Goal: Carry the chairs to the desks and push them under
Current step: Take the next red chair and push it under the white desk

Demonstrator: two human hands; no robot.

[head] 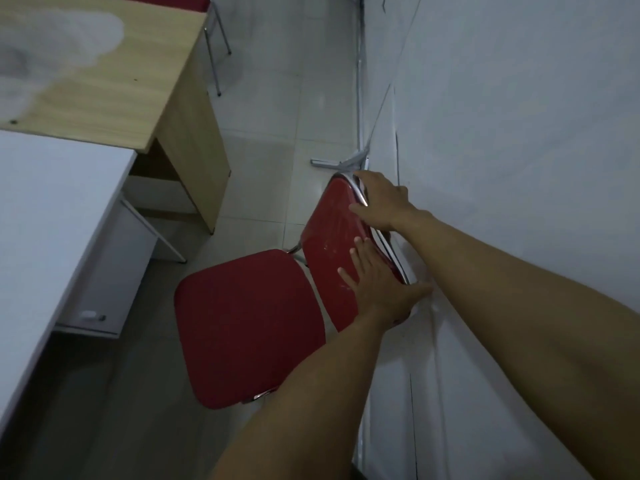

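Hands on the backrest now. The red padded chair with the chrome tube frame [249, 327] stands right against the pale grey wall [519, 133], its seat facing out toward the desks and not yet under either. The right hand [381, 202] wraps the far top corner of the backrest, fingers [356, 211] curled over the chrome rim and closed on it. The left hand [377, 289] lies flat on the red face of the backrest, fingers spread and open, thumb hooked round the near edge; pressing rather than gripping, I'd say.

The light wooden worktop [104, 81] and the white worktop [52, 220] sit to the left, well apart from the chair across the tiled floor [270, 116]. Another red chair [166, 0] peeks in at the top edge, beside the wooden desk.

Risk from here: with one hand only flat on smooth vinyl, a lift could let the chair swing or slip. The backrest is touching or nearly touching the wall, so pulling away carelessly may scrape knuckles or frame. That grey trunking strip [332, 162] lying on the floor could snag a leg.
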